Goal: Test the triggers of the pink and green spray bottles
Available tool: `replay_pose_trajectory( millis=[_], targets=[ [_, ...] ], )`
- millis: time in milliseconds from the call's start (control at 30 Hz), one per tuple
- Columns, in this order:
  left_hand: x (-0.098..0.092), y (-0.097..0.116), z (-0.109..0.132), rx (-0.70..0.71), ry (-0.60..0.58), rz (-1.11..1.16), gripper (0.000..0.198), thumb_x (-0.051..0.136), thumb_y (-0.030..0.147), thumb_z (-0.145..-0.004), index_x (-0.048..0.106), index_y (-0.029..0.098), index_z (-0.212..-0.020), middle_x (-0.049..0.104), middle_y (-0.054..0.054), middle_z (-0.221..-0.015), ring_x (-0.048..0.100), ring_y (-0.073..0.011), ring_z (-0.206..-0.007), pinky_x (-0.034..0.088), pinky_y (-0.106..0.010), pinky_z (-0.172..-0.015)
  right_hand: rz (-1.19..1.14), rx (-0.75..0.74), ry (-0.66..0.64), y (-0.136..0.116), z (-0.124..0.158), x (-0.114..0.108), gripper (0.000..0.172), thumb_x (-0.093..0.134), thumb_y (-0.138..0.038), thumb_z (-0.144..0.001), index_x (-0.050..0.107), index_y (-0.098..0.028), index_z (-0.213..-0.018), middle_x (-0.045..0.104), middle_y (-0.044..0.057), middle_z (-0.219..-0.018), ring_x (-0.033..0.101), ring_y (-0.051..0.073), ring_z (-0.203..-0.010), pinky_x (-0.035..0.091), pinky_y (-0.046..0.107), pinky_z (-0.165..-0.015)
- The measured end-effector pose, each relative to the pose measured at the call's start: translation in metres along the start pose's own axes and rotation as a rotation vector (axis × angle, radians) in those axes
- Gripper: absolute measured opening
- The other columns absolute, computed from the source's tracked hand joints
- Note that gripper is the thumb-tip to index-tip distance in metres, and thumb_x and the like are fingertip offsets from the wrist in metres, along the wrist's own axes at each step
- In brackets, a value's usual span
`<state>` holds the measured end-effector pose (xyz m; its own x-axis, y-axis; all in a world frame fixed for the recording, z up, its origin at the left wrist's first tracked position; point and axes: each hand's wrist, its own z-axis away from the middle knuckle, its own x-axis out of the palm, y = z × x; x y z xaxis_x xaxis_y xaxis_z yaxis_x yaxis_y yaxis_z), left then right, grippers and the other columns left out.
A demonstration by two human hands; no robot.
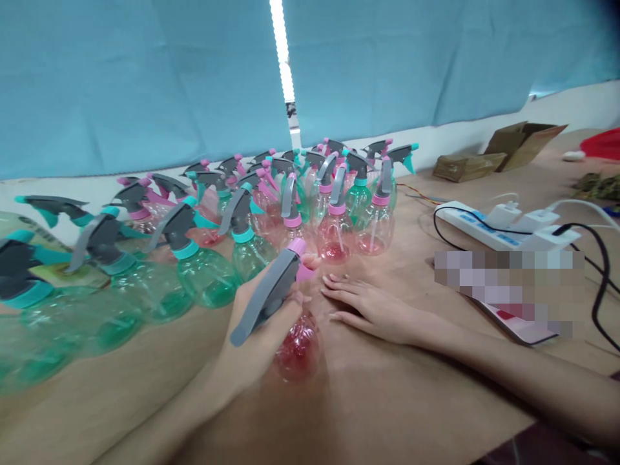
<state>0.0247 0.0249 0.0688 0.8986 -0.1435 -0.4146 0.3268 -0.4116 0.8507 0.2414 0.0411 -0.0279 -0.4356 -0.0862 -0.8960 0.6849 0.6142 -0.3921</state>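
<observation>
My left hand [259, 323] is wrapped round the neck of a pink spray bottle [296, 349] with a grey trigger head and pink nozzle, which stands on the wooden table [378, 400]. My right hand [371, 307] lies flat on the table just right of the bottle, fingers stretched out and holding nothing. Behind them stand several more spray bottles: green ones [206, 271] at the left and pink ones [334, 236] in the middle, all with grey trigger heads.
A white power strip [489, 229] with plugs and black cables lies at the right. Beyond it are cardboard pieces [520, 142] and a red object [603, 143]. A blue curtain [145, 84] hangs along the back wall. A blurred patch covers something near my right forearm.
</observation>
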Motion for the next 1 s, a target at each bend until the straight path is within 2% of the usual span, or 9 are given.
replay_pose_trajectory(
  millis=[100, 233, 333, 467, 633, 1000],
  targets=[
    [0.0004, 0.0007, -0.0003, 0.005, -0.007, 0.015, 0.009, 0.059, 0.025, -0.074, 0.059, 0.024, -0.083, 0.057, 0.003, -0.063, 0.056, -0.0169, -0.057, 0.044, -0.028, -0.050, -0.004, 0.001, -0.002, 0.0006, 0.0001, 0.0003, 0.058, 0.040, -0.049, -0.099, 0.046, -0.013, -0.143, 0.041, 0.014, -0.150, 0.037, 0.028, -0.140, 0.030, 0.048, -0.116],
    [0.0005, 0.0014, -0.0003, 0.015, 0.013, 0.006, 0.004, 0.058, 0.024, -0.074, 0.056, 0.024, -0.077, 0.052, 0.004, -0.060, 0.051, -0.0154, -0.053, 0.041, -0.027, -0.049, -0.039, -0.010, 0.033, 0.0022, 0.0007, 0.0021, 0.055, 0.042, -0.050, -0.098, 0.047, -0.019, -0.143, 0.043, 0.011, -0.150, 0.038, 0.027, -0.139, 0.031, 0.049, -0.115],
    [0.0007, 0.0018, -0.0010, 0.023, 0.024, -0.010, 0.004, 0.059, 0.024, -0.072, 0.055, 0.024, -0.074, 0.050, 0.004, -0.060, 0.048, -0.0148, -0.052, 0.039, -0.027, -0.049, -0.049, -0.009, 0.038, 0.0028, 0.0008, 0.0027, 0.056, 0.042, -0.050, -0.098, 0.047, -0.018, -0.142, 0.042, 0.012, -0.150, 0.038, 0.028, -0.139, 0.031, 0.050, -0.115],
    [0.0015, 0.0029, -0.0021, 0.022, 0.011, 0.006, 0.008, 0.058, 0.024, -0.072, 0.058, 0.024, -0.080, 0.054, 0.004, -0.062, 0.052, -0.0158, -0.056, 0.043, -0.028, -0.053, -0.051, -0.010, 0.043, 0.0026, 0.0007, 0.0031, 0.055, 0.042, -0.050, -0.098, 0.047, -0.017, -0.142, 0.042, 0.012, -0.150, 0.038, 0.028, -0.139, 0.031, 0.050, -0.115],
    [0.0015, 0.0016, -0.0005, 0.017, 0.041, -0.008, 0.003, 0.058, 0.026, -0.073, 0.056, 0.024, -0.073, 0.055, 0.003, -0.061, 0.053, -0.0161, -0.056, 0.043, -0.028, -0.051, -0.059, -0.013, 0.055, 0.0025, 0.0007, 0.0038, 0.054, 0.043, -0.049, -0.098, 0.048, -0.019, -0.142, 0.043, 0.012, -0.149, 0.038, 0.028, -0.139, 0.031, 0.050, -0.115],
    [-0.0001, -0.0002, 0.0013, 0.010, 0.010, -0.001, 0.001, 0.060, 0.024, -0.077, 0.059, 0.024, -0.077, 0.057, 0.004, -0.060, 0.056, -0.0168, -0.057, 0.044, -0.028, -0.051, -0.056, -0.022, 0.052, 0.0024, 0.0006, 0.0034, 0.055, 0.042, -0.049, -0.098, 0.047, -0.017, -0.142, 0.043, 0.012, -0.149, 0.039, 0.027, -0.139, 0.031, 0.050, -0.115]
  ],
)
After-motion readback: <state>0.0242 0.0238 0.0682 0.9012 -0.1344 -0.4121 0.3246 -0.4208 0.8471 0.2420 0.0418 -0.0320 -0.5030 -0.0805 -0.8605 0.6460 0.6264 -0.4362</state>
